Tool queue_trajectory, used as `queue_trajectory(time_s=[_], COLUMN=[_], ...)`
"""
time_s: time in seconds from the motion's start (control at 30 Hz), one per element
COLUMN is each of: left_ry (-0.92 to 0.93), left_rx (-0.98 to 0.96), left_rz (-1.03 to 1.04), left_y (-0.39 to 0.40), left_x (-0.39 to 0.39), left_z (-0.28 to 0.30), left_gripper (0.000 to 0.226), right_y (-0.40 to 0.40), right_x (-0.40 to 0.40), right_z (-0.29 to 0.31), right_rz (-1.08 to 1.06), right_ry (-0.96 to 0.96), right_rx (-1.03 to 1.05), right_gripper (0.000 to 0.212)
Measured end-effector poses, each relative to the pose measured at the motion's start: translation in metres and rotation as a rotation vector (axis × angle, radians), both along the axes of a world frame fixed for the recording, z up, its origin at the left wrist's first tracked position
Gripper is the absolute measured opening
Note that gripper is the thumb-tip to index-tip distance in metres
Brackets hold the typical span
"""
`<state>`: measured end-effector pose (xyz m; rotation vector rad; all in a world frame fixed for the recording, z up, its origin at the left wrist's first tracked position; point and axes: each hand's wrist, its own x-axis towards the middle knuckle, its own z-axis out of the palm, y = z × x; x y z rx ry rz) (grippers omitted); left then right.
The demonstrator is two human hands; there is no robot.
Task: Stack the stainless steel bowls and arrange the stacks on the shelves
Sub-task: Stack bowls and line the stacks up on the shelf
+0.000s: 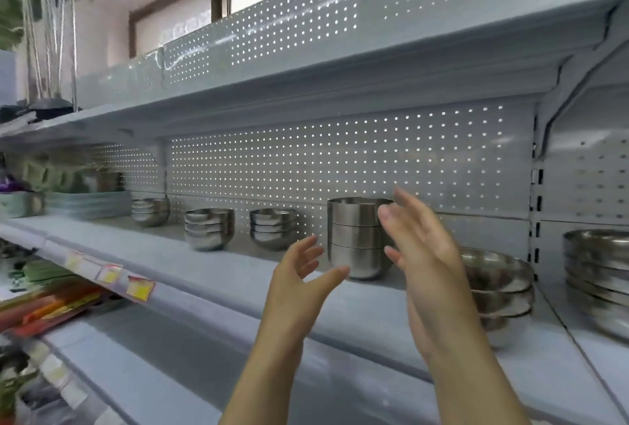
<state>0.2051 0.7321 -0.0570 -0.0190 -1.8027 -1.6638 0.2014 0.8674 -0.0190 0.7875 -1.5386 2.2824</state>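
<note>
The fingers of the left hand (303, 271) and right hand (418, 247) are spread and relaxed, holding nothing, flanking a tall stack of straight-sided stainless steel bowls (357, 237) on the pale grey metal shelf (238, 275). Three lower stacks of rounded steel bowls (209, 229) stand further left, wider shallow steel bowls (500, 283) just right.

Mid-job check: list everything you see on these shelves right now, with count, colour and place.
tall bowl stack: one, steel, middle shelf between the hands
small bowl stacks: three, steel, same shelf to the left
wide bowl stack: one, steel, right of the hands
far-right bowl stack: one, steel, next bay
trays: a pile, pale blue-grey, shelf's left end
price tags: several, yellow and pink, shelf edge
left hand: open, beside the tall stack
right hand: open, at its right side
</note>
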Motion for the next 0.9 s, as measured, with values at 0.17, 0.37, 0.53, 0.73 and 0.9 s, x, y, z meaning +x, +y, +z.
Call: queue_trajectory(time_s=[0.17, 0.37, 0.53, 0.73, 0.9], left_ry=[-0.002, 0.014, 0.013, -0.071, -0.359], left_rx=[0.012, 0.014, -0.064, -0.654, -0.826], left_rz=[-0.121, -0.267, -0.306, -0.277, -0.289], left_y=[-0.023, -0.050, -0.075, -0.099, -0.114], left_x=[-0.035, -0.060, -0.079, -0.102, -0.143], left_z=[-0.003, -0.004, 0.000, 0.008, 0.028], left_gripper=[0.054, 0.054, 0.060, 0.082, 0.126], right_y=[-0.024, -0.052, -0.071, -0.083, -0.080], right_x=[-0.022, -0.028, -0.033, -0.067, -0.117], right_z=[-0.003, -0.006, -0.005, 0.005, 0.018], right_rz=[-0.140, -0.300, -0.371, -0.420, -0.425], right_ry=[-0.020, -0.074, -0.103, -0.128, -0.326], right_rx=[-0.022, -0.056, -0.085, -0.060, -0.005], right_gripper=[0.073, 0.068, 0.057, 0.055, 0.067])
